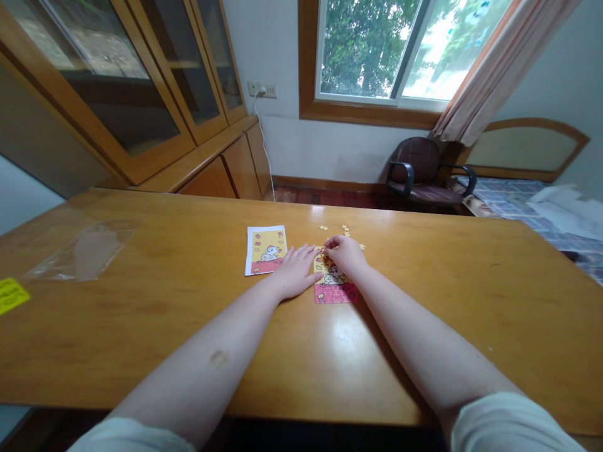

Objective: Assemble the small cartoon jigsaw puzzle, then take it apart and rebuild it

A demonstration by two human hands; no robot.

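Observation:
A partly assembled jigsaw puzzle, pink below and yellow above with a white animal, lies on the wooden table. My left hand rests palm down with its fingers spread, its fingertips at the puzzle's left edge. Over the puzzle's upper part, my right hand has thumb and fingers pinched together on something too small to make out. Loose yellow puzzle pieces are scattered just beyond the right hand. To the left lies a reference picture with the same design, its lower right corner beside my left hand.
On the table's left lie a clear plastic bag and a yellow label. A glass-door cabinet stands behind at the left. Beyond the table's far edge are a chair and a bed.

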